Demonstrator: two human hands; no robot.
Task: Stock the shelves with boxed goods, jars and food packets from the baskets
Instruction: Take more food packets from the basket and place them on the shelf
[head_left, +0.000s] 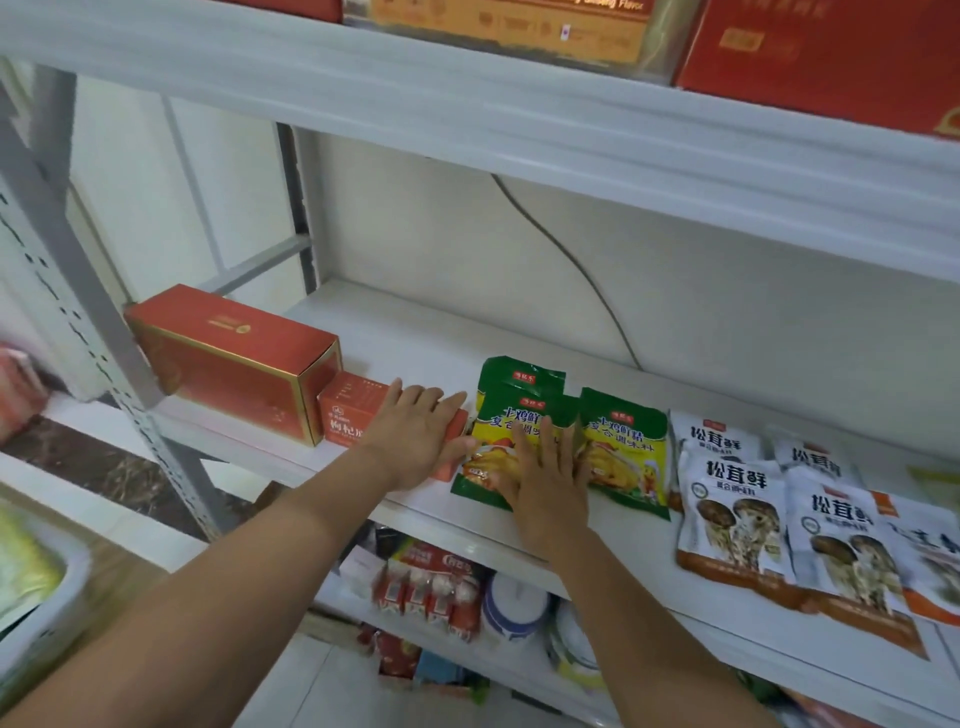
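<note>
The left hand (415, 439) lies flat on top of a small orange-red carton (347, 415), palm down, fingers straight and together. Its grip is slack: nothing is curled round the carton, and the thumb stretches out towards the green packets. The carton lies on its side on the middle shelf (415, 332), one end touching a large red gift box with gold edging (234, 358) that stands at the shelf's left end, close to the grey perforated upright (78, 291).

The right hand (545, 483) presses flat on a green-and-yellow chicken seasoning packet (480, 470), fingers spread and straight, so this grip also holds nothing. That packet lies near the front edge of the shelf, just beside the carton. It overlaps a second packet of the same kind (519, 376) further back, and a third (626, 447) lies against its right side.

To the right, white mushroom seasoning packets lie in overlapping rows: two in front (732, 509) (841, 535) and two partly covered behind them (717, 436) (810, 457).

The upper shelf (467, 104) carries an orange box (509, 26) and a red box (815, 57). A dark cable (571, 254) runs down the back wall. Below, the lower shelf holds red-and-white packets (431, 587) and a white-and-blue container (514, 603). A white basket (67, 571) sits at the lower left, its contents blurred.
</note>
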